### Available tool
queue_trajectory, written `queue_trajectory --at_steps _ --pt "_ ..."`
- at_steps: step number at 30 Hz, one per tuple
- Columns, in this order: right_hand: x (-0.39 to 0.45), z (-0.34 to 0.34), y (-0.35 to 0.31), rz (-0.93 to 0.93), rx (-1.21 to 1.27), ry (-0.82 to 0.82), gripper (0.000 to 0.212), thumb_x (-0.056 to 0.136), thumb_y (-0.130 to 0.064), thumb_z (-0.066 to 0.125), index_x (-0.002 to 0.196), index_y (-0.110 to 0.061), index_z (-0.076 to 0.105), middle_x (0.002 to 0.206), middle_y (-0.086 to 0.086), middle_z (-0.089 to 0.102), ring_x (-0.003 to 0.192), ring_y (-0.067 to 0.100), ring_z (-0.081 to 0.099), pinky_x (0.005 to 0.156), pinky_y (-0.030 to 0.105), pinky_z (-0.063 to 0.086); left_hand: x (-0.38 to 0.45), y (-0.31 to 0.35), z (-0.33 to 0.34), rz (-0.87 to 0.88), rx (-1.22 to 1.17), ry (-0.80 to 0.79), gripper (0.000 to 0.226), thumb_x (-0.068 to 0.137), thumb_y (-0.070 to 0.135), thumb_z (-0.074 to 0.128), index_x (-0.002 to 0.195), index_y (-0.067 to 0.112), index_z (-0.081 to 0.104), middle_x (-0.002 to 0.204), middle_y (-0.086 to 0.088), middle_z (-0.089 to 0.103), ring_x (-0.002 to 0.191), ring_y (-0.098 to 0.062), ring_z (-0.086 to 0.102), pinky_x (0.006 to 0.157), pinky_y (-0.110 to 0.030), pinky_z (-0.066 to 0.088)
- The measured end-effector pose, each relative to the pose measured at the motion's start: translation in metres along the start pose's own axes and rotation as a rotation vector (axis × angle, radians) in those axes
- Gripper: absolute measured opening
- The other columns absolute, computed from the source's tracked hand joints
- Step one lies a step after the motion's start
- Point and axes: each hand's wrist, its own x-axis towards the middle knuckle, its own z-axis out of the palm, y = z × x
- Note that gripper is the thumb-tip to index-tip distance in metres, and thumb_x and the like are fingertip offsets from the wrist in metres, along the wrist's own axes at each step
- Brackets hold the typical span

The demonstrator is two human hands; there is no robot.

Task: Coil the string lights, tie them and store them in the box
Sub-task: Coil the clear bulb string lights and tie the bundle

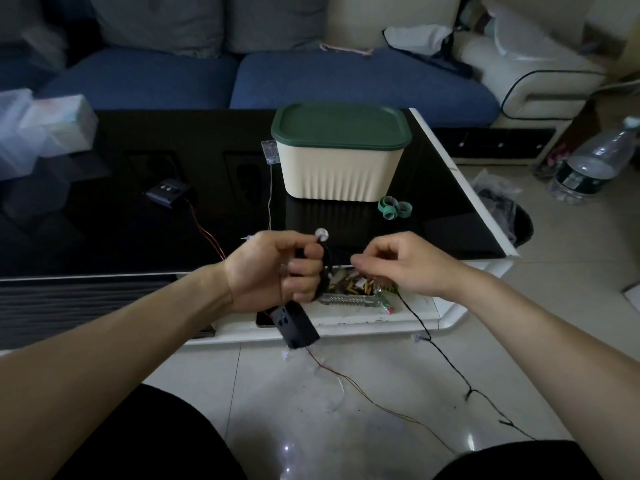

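Left hand (pixel 277 268) curled round a small dark coil (pixel 325 271) of string lights, thumb and forefinger pinching near a round white bulb (pixel 321 233) at the top, just above the table's near edge. Right hand (pixel 398 263) close beside, fingers bent and pinching the black wire (pixel 446 358), which drops past the table's rounded white corner and trails across the tiled floor (pixel 363 427) toward the right knee. Black battery pack (pixel 294 325) dangling under the left hand, off the table edge, with a thin red wire (pixel 363 393) running loose over the floor between the knees. Box (pixel 341 155) cream with a green lid (pixel 341 124), lid on, standing well back on the glossy black table (pixel 138 220), near its far right side. Green ties (pixel 394 207) lying just beside the box's right front corner, apart from it. Second battery pack (pixel 166 192) left of centre on the table, red lead reaching toward the near edge. Small clear case (pixel 270 151) by the box's left wall; touching or not, cannot tell. Open black surface between box and hands, and wide to the left. Glass tray (pixel 349 297) of small bits on the lower white ledge, directly under the hands. Blue sofa (pixel 311 81) behind the table; water bottle (pixel 595 161) and dark bin (pixel 512 223) on the floor off the right edge.
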Motion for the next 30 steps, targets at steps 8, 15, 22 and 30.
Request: queue_trajectory --at_steps 8,15,22,30 --pt "0.0 -0.011 0.011 0.247 0.141 -0.184 0.057 0.097 -0.059 0.046 0.078 -0.007 0.063 0.064 0.007 0.063 0.065 0.025 0.064 0.086 0.046 0.056 -0.002 0.016 -0.014 0.234 -0.202 0.192 0.033 0.096 0.024 0.035 0.064 0.021 0.043 0.047 0.009 0.028 0.032 -0.007 0.024 0.038 -0.021 0.025" --pt "-0.002 -0.028 0.032 0.392 -0.21 -0.106 0.051 0.096 -0.057 0.054 0.08 -0.01 0.067 0.056 0.001 0.054 0.059 0.017 0.054 0.072 0.033 0.052 -0.004 0.015 -0.022 0.232 -0.199 0.276 0.04 0.104 0.03 0.032 0.067 0.021 0.045 0.048 0.009 0.026 0.036 -0.007 0.022 0.039 -0.021 0.021" --pt "-0.004 -0.016 0.014 0.462 -0.405 -0.213 0.05 0.103 -0.045 0.049 0.069 -0.011 0.061 0.041 -0.005 0.047 0.04 0.016 0.046 0.047 0.021 0.044 0.001 0.007 -0.014 0.174 -0.109 0.348 0.047 0.105 0.047 0.029 0.066 0.021 0.038 0.048 0.008 0.023 0.035 -0.007 0.02 0.038 -0.022 0.019" --pt "-0.021 0.032 -0.042 0.311 -0.669 -0.466 0.05 0.103 -0.047 0.045 0.078 -0.009 0.065 0.054 0.001 0.049 0.049 0.018 0.053 0.061 0.033 0.051 0.011 -0.004 -0.004 0.098 0.022 0.369 0.051 0.103 0.053 0.028 0.064 0.021 0.033 0.048 0.007 0.022 0.035 -0.008 0.019 0.038 -0.022 0.018"
